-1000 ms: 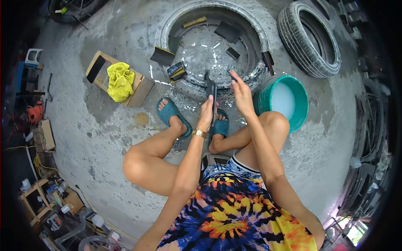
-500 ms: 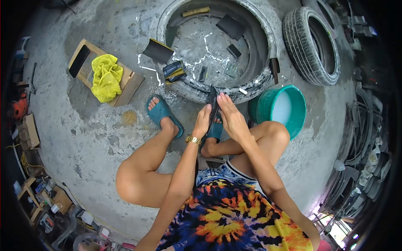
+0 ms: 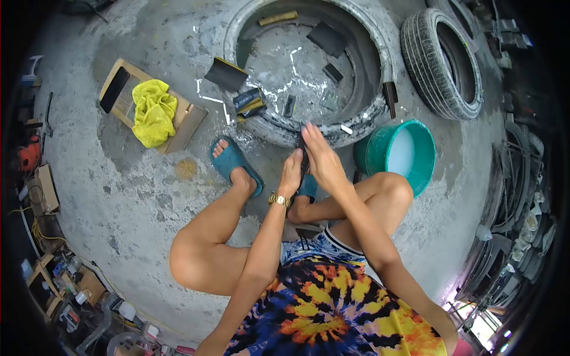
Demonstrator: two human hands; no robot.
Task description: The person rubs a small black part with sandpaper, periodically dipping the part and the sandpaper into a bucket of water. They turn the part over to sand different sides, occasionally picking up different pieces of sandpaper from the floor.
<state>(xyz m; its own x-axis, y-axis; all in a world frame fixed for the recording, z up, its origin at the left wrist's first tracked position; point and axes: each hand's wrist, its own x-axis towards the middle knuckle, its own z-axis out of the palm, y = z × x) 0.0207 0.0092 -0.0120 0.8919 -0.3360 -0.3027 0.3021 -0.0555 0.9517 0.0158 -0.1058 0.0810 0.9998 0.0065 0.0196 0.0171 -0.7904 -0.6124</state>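
Observation:
My left hand [image 3: 290,172], with a gold watch at its wrist, grips a narrow, dark, flat piece [image 3: 304,155] that stands on edge between my legs. My right hand [image 3: 323,161] lies against the other side of that piece with its fingers stretched out and together. Whether anything thin sits under the right palm is hidden. Just beyond my fingertips is the near rim of a big wet tire [image 3: 279,132] lying flat on the floor. Black sheets that look like sandpaper [image 3: 226,75] and a folded black-and-yellow bundle [image 3: 249,102] rest on its left rim.
Beside my right knee stands a green bucket [image 3: 423,155] with whitish liquid. A yellow cloth [image 3: 154,113] and a black phone [image 3: 114,89] lie on a cardboard box [image 3: 189,121] at left. Another tire [image 3: 436,65] leans at right. Dark pieces [image 3: 333,73] lie inside the flat tire.
My right hand has slid slightly forward and left along the dark piece, covering more of its far end. The left hand keeps its hold. The view has shifted slightly.

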